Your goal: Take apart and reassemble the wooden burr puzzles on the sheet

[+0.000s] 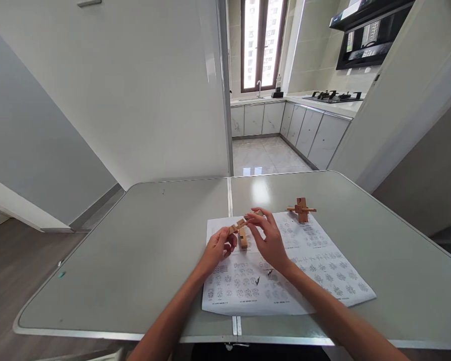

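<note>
My left hand point(218, 248) is closed, pinching a small notched wooden puzzle piece point(233, 229) between thumb and fingers above a printed sheet. Bent over from the other side, my right hand point(268, 238) has its fingertips at the far end of that same piece. Just below them, a second notched wooden block point(242, 238) stands out against the paper. A bit of another wooden piece point(259, 212) shows behind my right fingers, which partly hide it. Whether the right fingers grip that one too is unclear.
An assembled wooden puzzle point(301, 209) with crossing bars stands by the far right corner of the instruction sheet point(285, 281), which is covered in small diagrams. The grey table point(146, 260) has a metal centre seam and rim. Beyond lies a kitchen with a stove point(334, 96).
</note>
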Motion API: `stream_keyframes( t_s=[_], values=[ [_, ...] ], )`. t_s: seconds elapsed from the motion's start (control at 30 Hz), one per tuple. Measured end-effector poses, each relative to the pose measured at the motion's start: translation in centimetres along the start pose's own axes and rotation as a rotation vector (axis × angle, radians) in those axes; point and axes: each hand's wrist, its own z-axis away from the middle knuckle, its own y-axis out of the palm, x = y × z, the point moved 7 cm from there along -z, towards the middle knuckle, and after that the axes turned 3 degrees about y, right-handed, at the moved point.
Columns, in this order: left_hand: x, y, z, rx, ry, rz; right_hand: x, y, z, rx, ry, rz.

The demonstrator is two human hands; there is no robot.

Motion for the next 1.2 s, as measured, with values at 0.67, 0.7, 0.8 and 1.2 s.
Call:
stream_keyframes(
  t_s=[0.67,0.7,0.8,1.2],
  values=[
    [0.4,-0.8,-0.4,-0.1,0.056,-0.088,-2.0,0.6,-0.6,0.18,0.463,-0.47],
    [0.4,-0.7,-0.3,-0.091,0.057,-0.096,-1.9,0.6,-0.7,0.186,0.465,-0.475],
    [0.3,-0.7,-0.3,-0.068,0.062,-0.145,-1.9,0.9,-0.6,0.221,0.48,-0.473],
    [0.4,-0.4,-0.1,-0.009,0.016,-0.175,-3.1,2.7,0.5,0.429,0.458,-0.386]
  ],
)
